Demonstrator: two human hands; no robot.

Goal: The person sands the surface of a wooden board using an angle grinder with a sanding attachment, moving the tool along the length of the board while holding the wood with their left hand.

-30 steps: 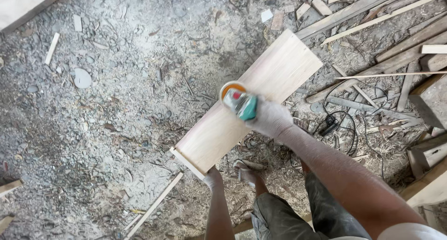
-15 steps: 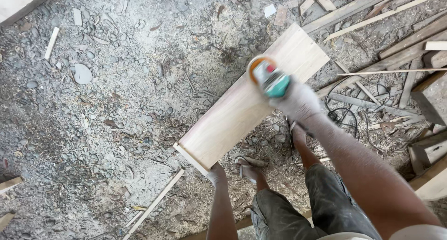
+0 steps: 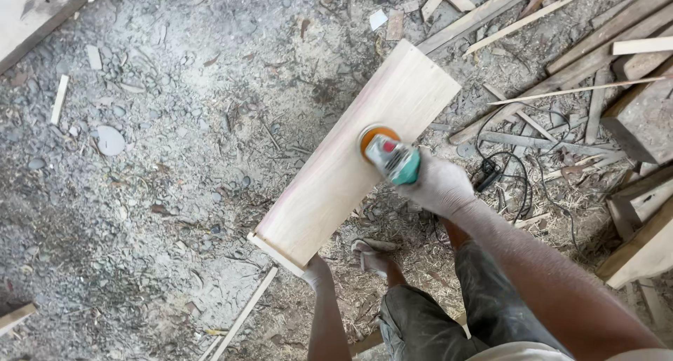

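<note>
Bare dusty forearms, pale short sleeve at lower right, dark grimy trousers [image 3: 484, 312], sandal [image 3: 371, 252] on dust-coated foot, lower centre.

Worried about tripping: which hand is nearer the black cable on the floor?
Right. The right hand grips the sander just left of the black cable; the left hand holds the board's near end.

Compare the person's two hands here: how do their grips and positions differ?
The right hand grips a teal power sander with an orange disc, pressed on the face of the pale rectangular wooden board; the left hand holds only the board's near end. The right hand sits beside the board's middle, the left at its lower corner. Both look dusted pale.
</note>
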